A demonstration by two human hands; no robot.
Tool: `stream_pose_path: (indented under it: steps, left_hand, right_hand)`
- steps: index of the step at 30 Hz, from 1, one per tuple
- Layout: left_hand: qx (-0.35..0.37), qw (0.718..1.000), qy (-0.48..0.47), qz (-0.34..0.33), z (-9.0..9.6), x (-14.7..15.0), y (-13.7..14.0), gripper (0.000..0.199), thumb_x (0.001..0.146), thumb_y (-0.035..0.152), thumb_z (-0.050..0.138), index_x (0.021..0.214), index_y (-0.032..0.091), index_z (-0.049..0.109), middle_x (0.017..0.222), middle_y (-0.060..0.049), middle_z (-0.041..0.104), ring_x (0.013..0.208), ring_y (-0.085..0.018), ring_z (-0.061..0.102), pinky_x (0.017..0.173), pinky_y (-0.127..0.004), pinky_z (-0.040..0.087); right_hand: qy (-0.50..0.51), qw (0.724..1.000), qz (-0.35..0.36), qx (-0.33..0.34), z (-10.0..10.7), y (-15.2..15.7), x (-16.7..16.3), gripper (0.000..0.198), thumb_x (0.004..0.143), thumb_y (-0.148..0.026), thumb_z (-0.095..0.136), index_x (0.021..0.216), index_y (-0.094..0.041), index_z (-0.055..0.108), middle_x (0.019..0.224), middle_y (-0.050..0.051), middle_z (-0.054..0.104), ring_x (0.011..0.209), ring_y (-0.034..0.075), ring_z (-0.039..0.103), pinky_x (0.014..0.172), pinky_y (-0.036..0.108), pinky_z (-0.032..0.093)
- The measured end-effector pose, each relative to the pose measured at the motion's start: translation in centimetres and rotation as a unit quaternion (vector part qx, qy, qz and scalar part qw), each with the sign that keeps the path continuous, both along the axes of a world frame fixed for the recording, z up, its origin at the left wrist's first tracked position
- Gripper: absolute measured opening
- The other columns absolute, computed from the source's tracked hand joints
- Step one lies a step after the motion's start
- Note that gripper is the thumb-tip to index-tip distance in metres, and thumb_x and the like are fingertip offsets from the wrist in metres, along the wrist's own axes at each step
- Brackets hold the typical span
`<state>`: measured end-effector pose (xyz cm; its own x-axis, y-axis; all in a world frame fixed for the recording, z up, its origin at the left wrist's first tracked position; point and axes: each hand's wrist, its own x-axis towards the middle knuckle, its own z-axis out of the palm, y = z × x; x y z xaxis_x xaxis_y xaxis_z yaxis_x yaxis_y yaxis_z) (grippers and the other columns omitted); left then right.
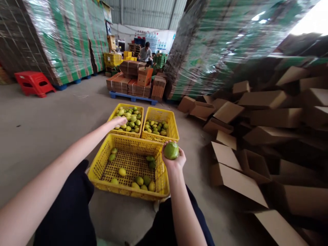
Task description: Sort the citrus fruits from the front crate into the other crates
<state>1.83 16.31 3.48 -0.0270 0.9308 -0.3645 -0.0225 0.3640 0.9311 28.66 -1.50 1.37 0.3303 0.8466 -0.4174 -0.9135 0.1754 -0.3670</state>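
Note:
My right hand (176, 160) is raised beside the right rim of the near yellow crate (98, 181), its fingers wrapped round a large green lemon (171, 150). My left hand (120, 121) reaches over the far left crate (141, 118), fingers stretched out, with nothing visible in them. Yellow and green lemons (132, 118) fill much of that crate. The far right crate (175, 124) has a smaller heap of greenish lemons (156, 127). A few lemons (122, 172) lie scattered on the floor of the near crate, several of them bunched at its front right.
Flattened and open cardboard boxes (241, 181) are piled on the right. A blue pallet (133, 98) with bundled cardboard stands ahead. To the left is a red stool (34, 83). Wrapped stacks rise on both sides. A person (145, 54) sits at the back.

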Motion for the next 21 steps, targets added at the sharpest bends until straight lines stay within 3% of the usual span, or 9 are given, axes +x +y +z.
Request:
stream_pose_path:
  steps: [5, 10, 13, 15, 18, 21]
  left_hand:
    - [-0.023, 0.984, 0.163, -0.069, -5.1, -2.4, -6.0, 0.013, 0.068, 0.022, 0.066, 0.057, 0.019, 0.061, 0.071, -0.01, 0.073, 0.11, -0.034, 0.065, 0.096, -0.044, 0.046]
    - [0.007, 0.958, 0.212, -0.195, -8.3, -3.5, -10.7, 0.01, 0.069, 0.027, 0.064, 0.063, 0.021, 0.067, 0.077, -0.005, 0.075, 0.096, -0.025, 0.068, 0.09, -0.033, 0.049]
    - [0.012, 0.934, 0.228, -0.276, -8.8, -4.5, -12.9, 0.012, 0.068, 0.032, 0.068, 0.059, 0.023, 0.068, 0.067, -0.003, 0.072, 0.085, -0.025, 0.069, 0.084, -0.034, 0.048]
    - [0.045, 0.909, 0.276, -0.31, -8.6, -5.5, -13.8, 0.017, 0.068, 0.036, 0.07, 0.057, 0.024, 0.067, 0.066, -0.005, 0.072, 0.086, -0.028, 0.069, 0.085, -0.036, 0.046]
    - [0.116, 0.857, 0.376, -0.333, -7.8, -6.9, -14.1, 0.024, 0.075, 0.043, 0.065, 0.068, 0.022, 0.071, 0.084, -0.012, 0.076, 0.092, -0.033, 0.069, 0.088, -0.04, 0.043]
    - [0.111, 0.838, 0.367, -0.389, -6.8, -8.0, -13.6, 0.032, 0.08, 0.049, 0.059, 0.088, 0.022, 0.075, 0.103, -0.013, 0.077, 0.1, -0.033, 0.068, 0.089, -0.038, 0.044]
  right_hand:
    - [-0.015, 0.999, 0.051, 0.002, -1.1, -0.2, -1.6, 0.025, 0.073, -0.023, 0.047, 0.093, -0.021, 0.062, 0.074, 0.004, 0.072, 0.073, 0.02, 0.071, 0.069, 0.037, 0.062]
    - [-0.095, 0.975, 0.19, -0.059, -4.7, -1.5, -5.3, 0.013, 0.073, -0.029, 0.055, 0.084, -0.023, 0.057, 0.072, 0.002, 0.068, 0.075, 0.023, 0.071, 0.067, 0.041, 0.063]
    - [-0.105, 0.938, 0.291, -0.157, -8.0, -3.9, -7.9, 0.006, 0.072, -0.024, 0.058, 0.075, -0.022, 0.054, 0.067, 0.002, 0.064, 0.075, 0.024, 0.07, 0.063, 0.04, 0.062]
    - [-0.112, 0.921, 0.321, -0.188, -9.9, -6.0, -9.3, 0.013, 0.067, -0.014, 0.06, 0.069, -0.022, 0.05, 0.064, 0.002, 0.062, 0.074, 0.024, 0.07, 0.062, 0.041, 0.061]
    - [-0.132, 0.923, 0.315, -0.178, -11.5, -7.7, -10.4, 0.024, 0.063, -0.003, 0.059, 0.062, -0.022, 0.045, 0.058, -0.001, 0.058, 0.069, 0.023, 0.068, 0.061, 0.042, 0.061]
    - [-0.158, 0.946, 0.26, -0.107, -10.4, -5.4, -9.3, 0.023, 0.069, -0.005, 0.057, 0.062, -0.023, 0.045, 0.054, -0.003, 0.054, 0.067, 0.022, 0.066, 0.061, 0.043, 0.061]
